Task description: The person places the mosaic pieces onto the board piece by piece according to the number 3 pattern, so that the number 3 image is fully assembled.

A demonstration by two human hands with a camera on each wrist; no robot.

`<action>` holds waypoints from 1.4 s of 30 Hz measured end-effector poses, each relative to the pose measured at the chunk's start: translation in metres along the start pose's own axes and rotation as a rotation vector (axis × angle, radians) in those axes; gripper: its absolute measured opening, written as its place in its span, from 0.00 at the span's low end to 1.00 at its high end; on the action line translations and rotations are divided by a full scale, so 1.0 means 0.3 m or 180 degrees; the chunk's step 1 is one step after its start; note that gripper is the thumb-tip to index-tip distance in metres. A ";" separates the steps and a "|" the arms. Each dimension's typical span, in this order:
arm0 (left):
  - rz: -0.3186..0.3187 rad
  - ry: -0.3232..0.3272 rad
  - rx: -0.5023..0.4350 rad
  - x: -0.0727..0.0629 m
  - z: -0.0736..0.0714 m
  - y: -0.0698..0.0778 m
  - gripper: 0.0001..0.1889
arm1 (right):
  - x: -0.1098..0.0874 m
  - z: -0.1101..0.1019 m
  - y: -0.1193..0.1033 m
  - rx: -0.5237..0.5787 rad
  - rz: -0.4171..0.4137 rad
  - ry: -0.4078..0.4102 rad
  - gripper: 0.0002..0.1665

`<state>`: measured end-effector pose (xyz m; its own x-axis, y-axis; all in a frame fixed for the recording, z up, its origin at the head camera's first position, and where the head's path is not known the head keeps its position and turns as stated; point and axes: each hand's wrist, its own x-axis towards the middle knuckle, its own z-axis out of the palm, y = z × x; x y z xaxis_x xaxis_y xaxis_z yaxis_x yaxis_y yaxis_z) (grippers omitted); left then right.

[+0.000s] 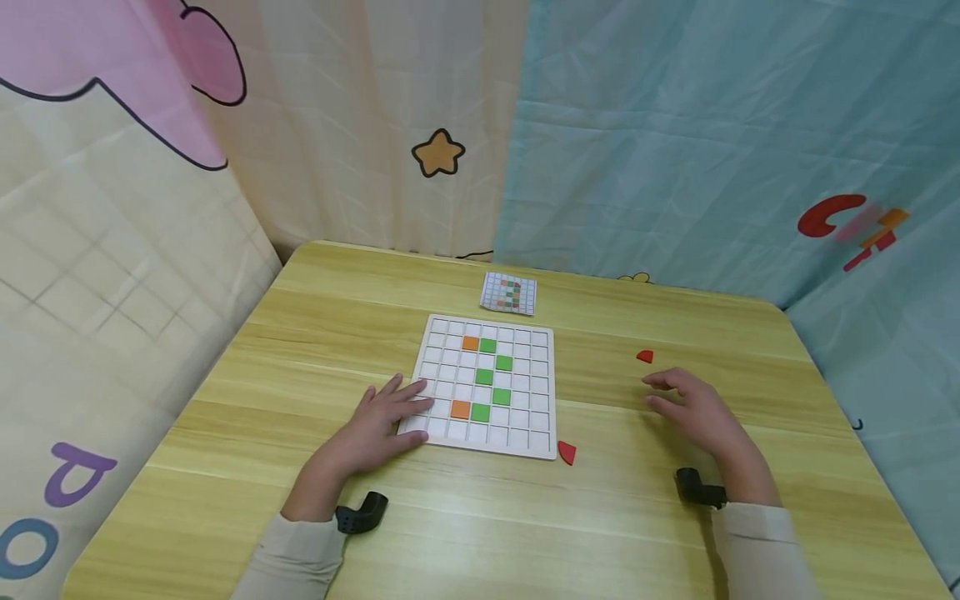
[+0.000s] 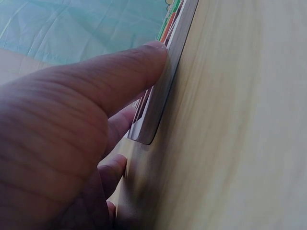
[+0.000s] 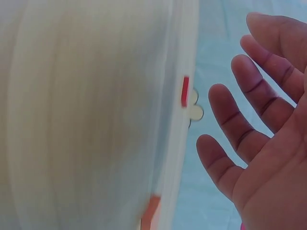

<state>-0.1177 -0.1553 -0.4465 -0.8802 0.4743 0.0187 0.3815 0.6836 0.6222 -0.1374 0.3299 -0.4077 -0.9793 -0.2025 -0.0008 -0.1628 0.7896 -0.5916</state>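
A white grid board (image 1: pixel 450 383) lies on the table, with orange squares (image 1: pixel 470 343) and green squares (image 1: pixel 484 377) in some cells. My left hand (image 1: pixel 378 425) rests on the board's lower left edge with fingers spread; the left wrist view shows the thumb (image 2: pixel 129 72) on its rim. Over the table to the right, my right hand (image 1: pixel 697 412) holds nothing, its fingers loosely bent and parted in the right wrist view. Just beyond its fingertips is a red quarter-round piece (image 1: pixel 645 357). Another red quarter-round piece (image 1: pixel 567 452) lies beside the board's lower right corner.
Behind the board lies a small card (image 1: pixel 508 293) printed with a coloured grid pattern. The wooden table (image 1: pixel 480 525) meets printed curtains (image 1: pixel 637 150) at its back and sides. A black wrist device (image 1: pixel 362 513) is strapped to the left forearm, another (image 1: pixel 699 488) to the right.
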 end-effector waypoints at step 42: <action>-0.0048 -0.0042 -0.0001 0.001 -0.007 0.007 0.27 | -0.023 -0.139 0.234 -0.0084 0.0351 -0.0270 0.26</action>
<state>-0.1178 -0.1548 -0.4436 -0.8821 0.4711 -0.0012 0.3681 0.6907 0.6225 -0.1472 0.4109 -0.4158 -0.9779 -0.1609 -0.1334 -0.0589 0.8245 -0.5628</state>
